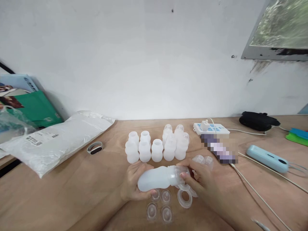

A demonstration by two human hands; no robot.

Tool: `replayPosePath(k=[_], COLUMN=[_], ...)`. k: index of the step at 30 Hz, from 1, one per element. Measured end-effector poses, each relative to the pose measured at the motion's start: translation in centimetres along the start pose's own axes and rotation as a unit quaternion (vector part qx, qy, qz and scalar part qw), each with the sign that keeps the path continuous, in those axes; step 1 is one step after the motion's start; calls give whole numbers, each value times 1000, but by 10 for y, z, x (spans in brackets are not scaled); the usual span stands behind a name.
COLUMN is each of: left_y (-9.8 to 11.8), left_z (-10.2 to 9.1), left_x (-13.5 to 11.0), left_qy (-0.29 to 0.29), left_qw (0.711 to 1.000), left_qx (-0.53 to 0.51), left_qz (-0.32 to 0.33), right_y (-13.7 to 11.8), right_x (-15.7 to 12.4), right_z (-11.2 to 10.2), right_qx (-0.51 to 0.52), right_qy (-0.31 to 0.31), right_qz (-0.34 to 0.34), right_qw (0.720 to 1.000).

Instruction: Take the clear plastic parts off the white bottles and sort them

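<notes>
My left hand [136, 181] is wrapped round the body of a milky white baby bottle [154, 178], held lying on its side above the table. At the bottle's neck, on the right, the fingers of my right hand [201, 179] grip a clear cap [179, 175]. Part of the cap is hidden by those fingers. Below the bottle are several clear nipple pieces [166, 214] and a translucent ring [184, 202]. Beyond my hands stand open-necked white bottles [157, 150] and, to their right, bottles with clear caps [169, 146]. Clear domed caps [209, 161] sit behind my right hand.
A white plastic parcel [62, 138] and a fitness band [95, 148] lie to the left. On the right are a power strip [221, 129], a blurred-out phone [218, 149], a light blue device [267, 158], a black pouch [258, 121] and trailing cables [255, 194].
</notes>
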State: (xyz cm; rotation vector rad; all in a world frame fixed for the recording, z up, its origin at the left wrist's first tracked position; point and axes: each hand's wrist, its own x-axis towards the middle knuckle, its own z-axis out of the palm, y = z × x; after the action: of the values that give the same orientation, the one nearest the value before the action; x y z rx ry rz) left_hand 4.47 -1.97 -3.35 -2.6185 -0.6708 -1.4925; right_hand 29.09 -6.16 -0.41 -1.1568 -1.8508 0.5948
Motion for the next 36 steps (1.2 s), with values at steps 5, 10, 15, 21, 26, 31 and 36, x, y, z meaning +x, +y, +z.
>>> replayPosePath(k=[5,10,15,21,26,31,36], left_y=[2,0,-1,-2,-2,0,-1], left_z=[1,-2,-4,-3,-4,-6,-4], left_x=[-4,-3,1,-1,0,0,-2], left_qy=[-5,14,33,39,40,35,22], left_qw=[997,999,999,999,998,998,998], left_qx=[72,40,28,28,28,33,61], left_qz=[23,0,-31,-25,-32,-35,-14], right_y=[2,4,13,32,48,45,22], right_x=[5,6,17,31,27,29,21], right_z=[5,-4,-37,-67,-70,-71,-45], right_qx=[50,20,-146,-385,-513,-454,-192], right_qy=[27,83,274,296,165,191,138], right_qz=[84,51,-21,-15,36,-7,-51], right_qw=[995,995,950,874,842,870,970])
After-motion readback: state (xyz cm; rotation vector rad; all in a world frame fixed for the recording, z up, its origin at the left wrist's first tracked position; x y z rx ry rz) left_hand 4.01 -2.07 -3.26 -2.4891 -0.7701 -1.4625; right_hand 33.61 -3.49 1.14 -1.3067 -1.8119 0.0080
